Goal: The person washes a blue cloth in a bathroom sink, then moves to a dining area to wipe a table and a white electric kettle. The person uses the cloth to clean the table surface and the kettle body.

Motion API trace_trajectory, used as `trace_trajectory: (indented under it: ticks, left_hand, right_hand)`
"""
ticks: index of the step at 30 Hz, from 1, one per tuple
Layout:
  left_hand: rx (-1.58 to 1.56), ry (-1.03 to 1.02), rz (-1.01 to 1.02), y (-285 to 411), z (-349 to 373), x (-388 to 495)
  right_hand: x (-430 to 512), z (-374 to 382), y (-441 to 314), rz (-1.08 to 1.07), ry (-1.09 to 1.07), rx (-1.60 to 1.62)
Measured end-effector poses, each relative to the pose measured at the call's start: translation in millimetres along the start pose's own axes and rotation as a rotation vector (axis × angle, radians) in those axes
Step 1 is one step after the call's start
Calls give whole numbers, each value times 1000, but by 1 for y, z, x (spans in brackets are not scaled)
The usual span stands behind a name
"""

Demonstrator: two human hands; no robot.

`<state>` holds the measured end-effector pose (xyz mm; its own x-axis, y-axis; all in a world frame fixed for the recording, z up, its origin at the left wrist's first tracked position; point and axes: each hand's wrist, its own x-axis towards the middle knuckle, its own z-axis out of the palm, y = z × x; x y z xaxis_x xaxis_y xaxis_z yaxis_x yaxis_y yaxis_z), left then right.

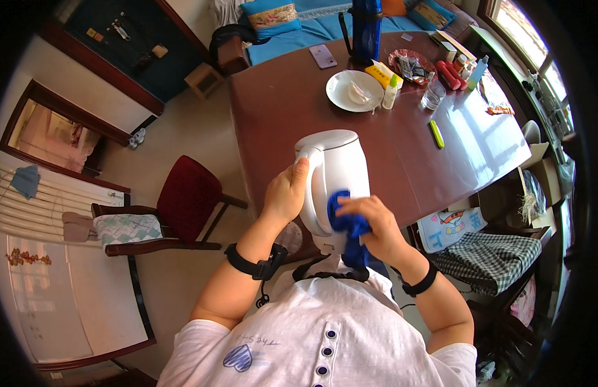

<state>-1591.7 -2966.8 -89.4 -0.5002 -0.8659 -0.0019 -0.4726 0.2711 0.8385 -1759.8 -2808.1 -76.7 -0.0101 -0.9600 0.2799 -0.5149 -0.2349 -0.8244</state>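
A white electric kettle (pixel 346 169) with its lid down is held up in front of my body, at the near edge of the brown table. My left hand (pixel 285 196) grips the kettle's handle, thumb on top. My right hand (pixel 376 225) holds a blue cloth (pixel 348 220) against the lower side of the kettle's body, and part of the cloth hangs down below the fingers. The kettle's base points towards my chest. Behind the handle, a round, pale disc-like thing (pixel 289 238) lies near the table's edge.
On the table (pixel 289 106) are a white plate (pixel 336 92), a blue jug (pixel 366 34), a phone (pixel 323 56), a drinking glass (pixel 432 95), a yellow-green folded tool (pixel 437 134), a small spray bottle (pixel 390 94) and red dumbbells (pixel 449 75). A red-backed chair (pixel 190 198) stands left; a cloth-draped chair (pixel 492 256) stands right.
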Motion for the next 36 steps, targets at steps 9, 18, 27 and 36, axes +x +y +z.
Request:
trace_trajectory:
  ticks: [9, 18, 27, 36]
  left_hand:
    - [53, 29, -19, 20, 4, -7]
    - [130, 77, 37, 22, 2, -15]
    - [104, 48, 19, 16, 0, -3]
    - [169, 20, 26, 35, 4, -5]
  right_hand:
    - [33, 38, -17, 404, 60, 560]
    - [-13, 43, 0, 102, -142, -295]
    - [-26, 10, -6, 148, -102, -318]
    - [42, 22, 2, -147, 290, -650]
